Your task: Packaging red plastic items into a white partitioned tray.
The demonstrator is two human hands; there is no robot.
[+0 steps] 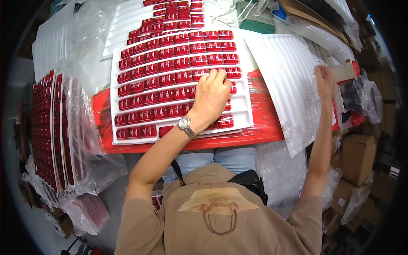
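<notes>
My left hand, with a watch on its wrist, is over the white compartment tray. Its fingers are bent together and pressed down among the glossy red blocks, which sit in rows; whatever is under the fingertips is hidden. Out to the right, my right hand is raised with its fingers pinched together. What it holds, if anything, is too small to make out. Just beside it is a beige roll with a red end. One red block in the nearest row lies partly behind my left forearm.
White ribbed empty trays overlap on the right. Another tray of red blocks stands beyond. At the left, filled trays stand on edge in clear plastic. Red plastic covers the table front. Cardboard boxes are stacked at right.
</notes>
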